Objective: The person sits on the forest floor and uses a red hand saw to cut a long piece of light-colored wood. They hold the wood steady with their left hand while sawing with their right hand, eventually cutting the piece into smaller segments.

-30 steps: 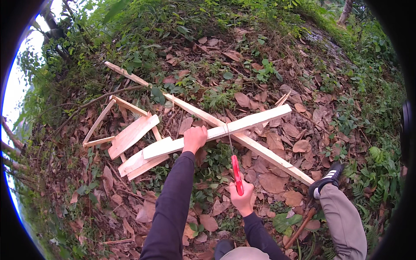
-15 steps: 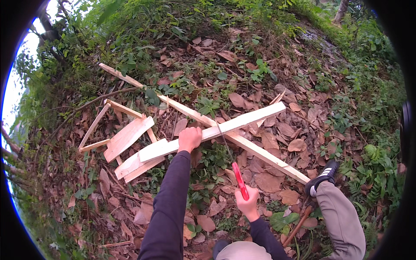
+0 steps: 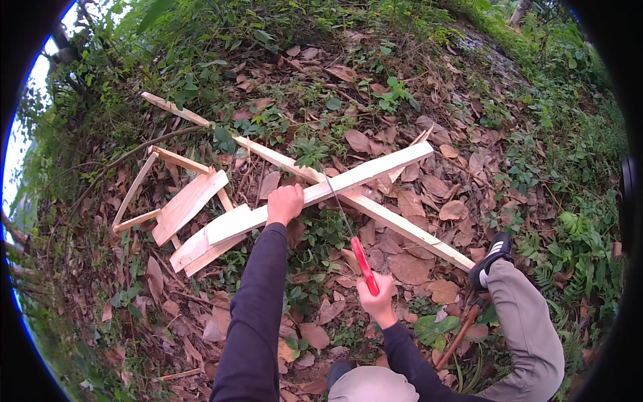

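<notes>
My left hand [image 3: 285, 204] is closed around a long pale board [image 3: 382, 173] and bears down on it. In my right hand [image 3: 377, 299] is the red handle of a hand saw [image 3: 362, 258]. Its thin blade lies across the board, a little to the right of my left hand. The board rests slantwise over a longer wooden strip [image 3: 412, 232], and the two form a cross. How deep the blade sits in the wood cannot be made out.
At left, a broken frame of thin slats [image 3: 179, 159] holds a wide plank [image 3: 191, 206]. My shoe [image 3: 494, 258] is by the strip's right end, with a brown wooden stick [image 3: 459, 338] beneath. Dry leaves [image 3: 410, 268] and green plants [image 3: 395, 95] cover the slope.
The whole view has shifted slightly, so everything appears a little higher and further left. Both hands keep their holds, and the saw is at nearly the same spot on the board.
</notes>
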The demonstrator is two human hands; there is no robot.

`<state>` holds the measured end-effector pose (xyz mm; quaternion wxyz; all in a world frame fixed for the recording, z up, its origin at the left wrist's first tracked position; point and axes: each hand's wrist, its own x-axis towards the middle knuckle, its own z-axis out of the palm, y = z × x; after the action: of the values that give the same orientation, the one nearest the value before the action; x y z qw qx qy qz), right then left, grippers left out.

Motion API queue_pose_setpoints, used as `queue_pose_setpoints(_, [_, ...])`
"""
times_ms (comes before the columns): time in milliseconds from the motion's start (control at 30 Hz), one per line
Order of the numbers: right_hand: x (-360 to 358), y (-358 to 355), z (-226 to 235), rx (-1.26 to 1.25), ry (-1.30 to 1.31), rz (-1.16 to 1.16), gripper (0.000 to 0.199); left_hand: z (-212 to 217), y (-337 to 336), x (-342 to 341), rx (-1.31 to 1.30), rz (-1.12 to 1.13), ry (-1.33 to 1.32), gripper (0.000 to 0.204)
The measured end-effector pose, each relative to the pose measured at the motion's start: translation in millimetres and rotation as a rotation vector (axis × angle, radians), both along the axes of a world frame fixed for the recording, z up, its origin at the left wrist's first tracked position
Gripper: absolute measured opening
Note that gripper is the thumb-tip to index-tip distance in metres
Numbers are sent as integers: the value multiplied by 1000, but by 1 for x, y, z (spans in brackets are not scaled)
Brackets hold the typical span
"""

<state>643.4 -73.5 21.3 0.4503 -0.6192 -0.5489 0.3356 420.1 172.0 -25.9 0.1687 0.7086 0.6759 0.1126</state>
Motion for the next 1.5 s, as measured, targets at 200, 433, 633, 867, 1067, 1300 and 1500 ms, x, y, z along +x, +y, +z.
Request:
queue_pose_setpoints(200, [-7,16,-3,-94,151,-9,22,-13,7,-15,43,-8,52,52])
queue_pose_setpoints(433, [-18,70,11,3,42,35,26,-15,9,-12,47,-84,92,51])
queue_pose_setpoints(633, [14,-41,1,-61,132,3,13,-10,6,-10,-25,-10,54,50])
queue_pose_setpoints(867, [-12,66,1,-33,148,4,26,-5,6,-8,-50,-22,54,49])
queue_pose_setpoints(1067, [5,-33,10,-82,176,-33,12,-12,4,-5,-23,-29,41,50])
queue_pose_setpoints(1300, [1,-1,-1,-21,129,-3,11,2,3,-2,-20,5,-4,48])
queue_pose_setpoints(1500, [-13,52,12,-53,21,-36,23,-22,4,9,2,-64,46,48])
